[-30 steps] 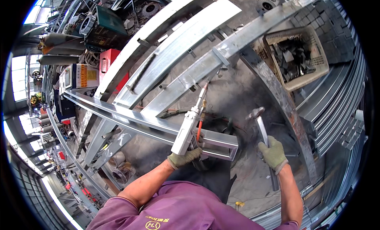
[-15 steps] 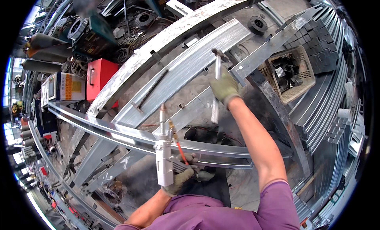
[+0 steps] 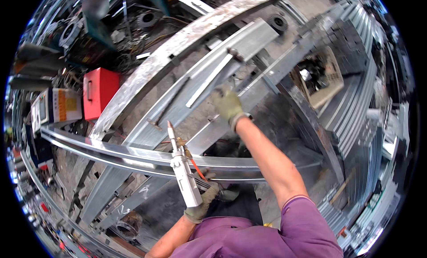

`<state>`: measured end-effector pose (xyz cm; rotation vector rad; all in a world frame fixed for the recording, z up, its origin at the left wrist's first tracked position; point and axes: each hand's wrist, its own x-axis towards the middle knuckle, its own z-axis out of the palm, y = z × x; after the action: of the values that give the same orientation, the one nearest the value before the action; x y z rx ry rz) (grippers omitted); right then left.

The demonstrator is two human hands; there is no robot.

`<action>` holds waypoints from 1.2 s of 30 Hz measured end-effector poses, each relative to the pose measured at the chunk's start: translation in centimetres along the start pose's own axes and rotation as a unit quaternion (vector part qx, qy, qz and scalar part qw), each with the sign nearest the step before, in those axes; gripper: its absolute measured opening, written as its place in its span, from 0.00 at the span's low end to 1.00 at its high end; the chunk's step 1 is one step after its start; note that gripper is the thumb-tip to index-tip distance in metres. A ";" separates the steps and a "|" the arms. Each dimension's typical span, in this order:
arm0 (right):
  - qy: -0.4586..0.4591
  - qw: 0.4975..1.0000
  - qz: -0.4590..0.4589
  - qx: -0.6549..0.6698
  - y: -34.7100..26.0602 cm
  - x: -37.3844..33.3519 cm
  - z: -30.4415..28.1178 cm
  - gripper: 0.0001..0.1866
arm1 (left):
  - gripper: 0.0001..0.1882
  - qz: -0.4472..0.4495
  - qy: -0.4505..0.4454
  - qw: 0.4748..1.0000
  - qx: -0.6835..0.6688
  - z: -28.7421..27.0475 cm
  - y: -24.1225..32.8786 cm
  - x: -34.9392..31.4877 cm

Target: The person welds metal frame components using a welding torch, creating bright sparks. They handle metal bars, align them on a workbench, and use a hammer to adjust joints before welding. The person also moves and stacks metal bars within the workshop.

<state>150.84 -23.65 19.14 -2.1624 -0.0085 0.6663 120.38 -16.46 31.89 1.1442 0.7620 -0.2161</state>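
My left hand (image 3: pixel 205 201), in a grey-green work glove, is closed round the rear of a silver-white welding gun (image 3: pixel 183 176). The gun has a copper-coloured tip and an orange-red hose, and its nozzle points up and slightly left over the bent metal channel (image 3: pixel 133 156). My right hand (image 3: pixel 227 106), gloved too, hovers beside a hammer (image 3: pixel 211 78) without touching it. Its fingers are blurred but seem loosely apart, with nothing in them. The hammer lies slantwise on a wide flat steel bar (image 3: pixel 249 40), head at the far right. A dark T-ended rod (image 3: pixel 172 100) rests on that bar.
Beyond the bar runs a curved pale metal beam (image 3: pixel 155 58). At left stand a red metal box (image 3: pixel 101 91) and a white-and-yellow case (image 3: pixel 66 104). A cream plastic crate (image 3: pixel 331 89) holding dark metal pieces and stacked steel profiles (image 3: pixel 356 111) lie to the right.
My right hand has let go of the hammer, which now lies on the flat bar, and has moved left and a little nearer. The welding gun has tilted leftward in my left hand.
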 end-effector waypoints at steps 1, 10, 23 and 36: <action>-0.044 0.994 -0.022 0.095 1.0 -3.9 -0.1 0.30 | 0.37 0.001 -0.003 1.000 0.011 0.2 0.1 0.2; -0.026 0.975 -0.132 0.179 2.0 -31.3 -6.4 0.49 | 0.36 -0.045 -0.200 0.977 0.064 3.2 0.6 0.6; 0.279 0.932 -0.114 0.199 14.5 -45.0 -8.1 0.45 | 0.30 -0.108 -0.429 0.867 0.228 9.8 -9.4 -4.7; 0.427 0.894 -0.019 0.133 29.1 -56.2 -7.2 0.16 | 0.47 0.225 -0.441 0.622 0.607 17.7 -15.8 -10.9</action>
<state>99.54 -60.53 26.96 -2.0072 0.4764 -0.3342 111.76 -41.08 30.71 2.1639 -0.7805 -0.8732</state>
